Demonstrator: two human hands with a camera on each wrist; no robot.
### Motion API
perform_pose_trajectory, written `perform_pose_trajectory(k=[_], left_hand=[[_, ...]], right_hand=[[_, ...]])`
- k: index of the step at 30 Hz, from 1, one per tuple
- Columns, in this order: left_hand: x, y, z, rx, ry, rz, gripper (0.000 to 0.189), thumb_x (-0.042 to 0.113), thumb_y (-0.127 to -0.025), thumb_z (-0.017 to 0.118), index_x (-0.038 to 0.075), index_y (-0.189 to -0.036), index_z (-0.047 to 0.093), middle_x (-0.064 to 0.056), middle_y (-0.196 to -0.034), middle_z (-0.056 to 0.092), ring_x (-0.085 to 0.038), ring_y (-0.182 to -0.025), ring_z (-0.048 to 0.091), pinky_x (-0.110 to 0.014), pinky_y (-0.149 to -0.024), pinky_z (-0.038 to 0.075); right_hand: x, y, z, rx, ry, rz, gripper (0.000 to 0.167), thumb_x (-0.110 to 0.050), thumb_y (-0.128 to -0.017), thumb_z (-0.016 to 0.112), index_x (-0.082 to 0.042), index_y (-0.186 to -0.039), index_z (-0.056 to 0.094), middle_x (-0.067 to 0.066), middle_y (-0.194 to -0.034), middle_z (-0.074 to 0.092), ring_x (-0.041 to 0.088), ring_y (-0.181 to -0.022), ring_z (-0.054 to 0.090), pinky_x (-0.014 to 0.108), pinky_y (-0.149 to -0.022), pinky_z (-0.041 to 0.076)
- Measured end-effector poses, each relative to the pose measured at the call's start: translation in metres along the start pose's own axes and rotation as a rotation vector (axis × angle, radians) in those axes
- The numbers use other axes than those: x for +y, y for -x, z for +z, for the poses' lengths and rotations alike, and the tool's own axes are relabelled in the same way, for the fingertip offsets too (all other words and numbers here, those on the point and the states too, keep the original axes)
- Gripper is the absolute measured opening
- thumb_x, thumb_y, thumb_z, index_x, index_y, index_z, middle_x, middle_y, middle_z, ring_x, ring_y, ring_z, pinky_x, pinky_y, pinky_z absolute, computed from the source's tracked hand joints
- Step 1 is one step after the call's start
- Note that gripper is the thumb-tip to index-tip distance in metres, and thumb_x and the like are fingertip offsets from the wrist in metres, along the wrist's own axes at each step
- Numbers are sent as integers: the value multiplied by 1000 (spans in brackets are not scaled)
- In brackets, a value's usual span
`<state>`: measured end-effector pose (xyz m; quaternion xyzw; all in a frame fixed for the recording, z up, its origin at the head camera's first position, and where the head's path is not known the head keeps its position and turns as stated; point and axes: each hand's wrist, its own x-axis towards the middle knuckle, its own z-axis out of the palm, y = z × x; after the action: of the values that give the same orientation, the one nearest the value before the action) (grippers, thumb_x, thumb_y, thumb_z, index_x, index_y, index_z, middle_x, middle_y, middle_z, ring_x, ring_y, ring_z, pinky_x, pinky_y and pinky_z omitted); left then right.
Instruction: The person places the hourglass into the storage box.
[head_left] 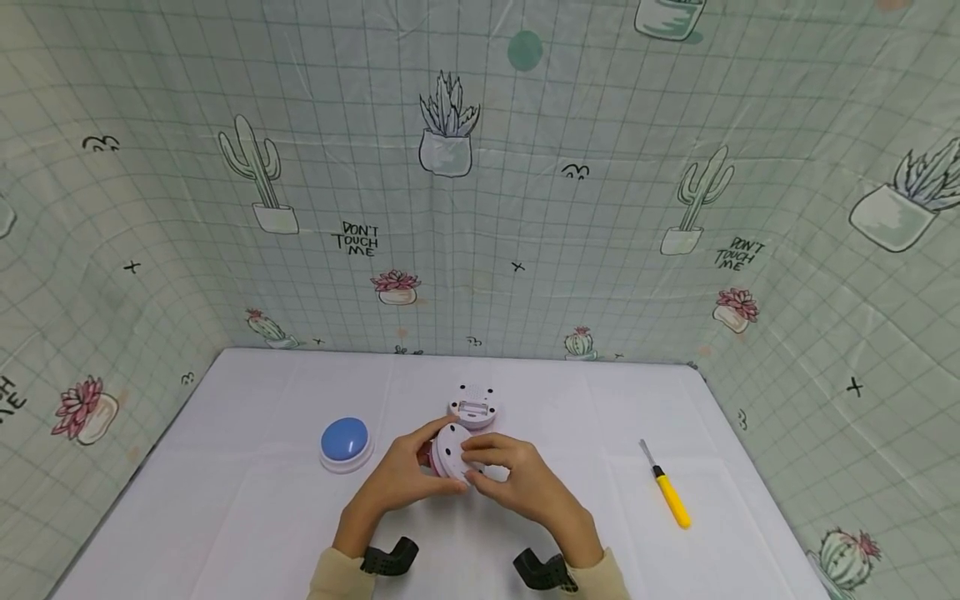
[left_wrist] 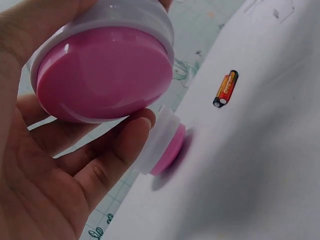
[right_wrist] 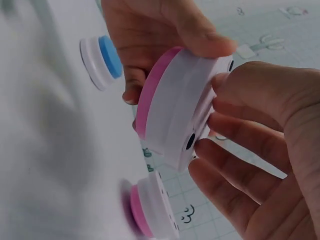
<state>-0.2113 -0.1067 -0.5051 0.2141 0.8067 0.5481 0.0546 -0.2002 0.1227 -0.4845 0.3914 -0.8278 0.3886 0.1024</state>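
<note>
My left hand (head_left: 405, 471) grips a round push button with a pink dome (left_wrist: 107, 75) and a white housing (right_wrist: 175, 110). The button is tipped so its white base with black feet (head_left: 450, 450) turns toward my right hand (head_left: 517, 479). Curved fingers and thumb of that hand pinch at the base, as the right wrist view shows; what lies under the fingertips is hidden. Just behind the hands, a second pink-and-white button (head_left: 474, 408) lies dome down, its battery compartment uncovered. A blue-domed button (head_left: 345, 442) sits upright left of my left hand.
A screwdriver with a yellow handle (head_left: 672, 500) lies on the white tabletop (head_left: 585, 417) at the right. Two batteries (left_wrist: 226, 89) lie side by side on the table in the left wrist view. Patterned cloth (head_left: 517, 200) hangs around the table's back and sides.
</note>
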Motion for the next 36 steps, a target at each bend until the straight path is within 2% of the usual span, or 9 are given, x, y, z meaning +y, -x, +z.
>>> perform_pose_trajectory(k=[6, 12, 15, 20, 24, 27, 31, 36], left_hand=[[-1, 1, -2, -29, 64, -20, 93, 35, -76, 93, 5, -151, 49, -14, -139, 64, -13, -105, 68, -23, -87, 56], [1, 0, -3, -36, -7, -45, 92, 41, -74, 93, 7, -149, 53, -10, -128, 70, -12, -94, 65, -23, -81, 55], [1, 1, -2, -34, -37, -54, 91, 41, -74, 93, 7, -148, 54, -10, -127, 70, -12, -93, 64, -23, -80, 55], [0, 1, -1, -18, -52, -70, 91, 41, -73, 93, 8, -148, 55, -9, -122, 71, -12, -90, 62, -22, -77, 53], [-1, 1, -1, -1, -32, -76, 93, 40, -73, 94, 6, -149, 52, -9, -124, 70, -13, -89, 62, -22, -76, 52], [-1, 1, -1, 8, -18, -64, 95, 39, -73, 93, 4, -150, 51, -13, -134, 66, -15, -97, 65, -21, -81, 54], [-2, 1, -1, 14, -12, -49, 93, 36, -76, 92, 2, -151, 49, -17, -140, 63, -18, -108, 67, -21, -86, 55], [-1, -1, 1, 36, -31, -31, 90, 35, -78, 91, 3, -151, 49, -17, -134, 67, -13, -100, 68, -21, -79, 56]], right_hand=[[1, 1, 0, -10, -56, 39, 22, -4, -90, 77, -4, -112, 78, 8, -120, 76, 23, -106, 74, 32, -88, 60], [1, 3, 2, -21, -78, 60, 22, -5, -91, 76, -4, -114, 78, 8, -118, 76, 21, -103, 74, 29, -85, 60], [1, 4, 3, -23, -78, 62, 24, -5, -92, 75, -4, -115, 77, 8, -116, 77, 21, -102, 75, 29, -84, 60], [2, 4, 6, -14, -47, 24, 24, -3, -91, 75, -1, -114, 77, 10, -113, 78, 22, -103, 75, 29, -86, 60], [3, 2, 9, -1, 10, -16, 23, -2, -90, 76, 1, -113, 77, 11, -113, 78, 25, -106, 74, 30, -87, 60], [4, 1, 11, 12, 37, -49, 25, -1, -89, 76, 2, -114, 77, 12, -113, 77, 26, -105, 74, 29, -86, 60], [3, -1, 13, 25, 62, -94, 26, 2, -89, 76, 4, -114, 76, 14, -111, 77, 26, -103, 74, 27, -85, 60], [1, -1, 14, 68, 85, -122, 26, 5, -87, 75, 6, -113, 75, 15, -109, 78, 26, -101, 75, 25, -83, 60]])
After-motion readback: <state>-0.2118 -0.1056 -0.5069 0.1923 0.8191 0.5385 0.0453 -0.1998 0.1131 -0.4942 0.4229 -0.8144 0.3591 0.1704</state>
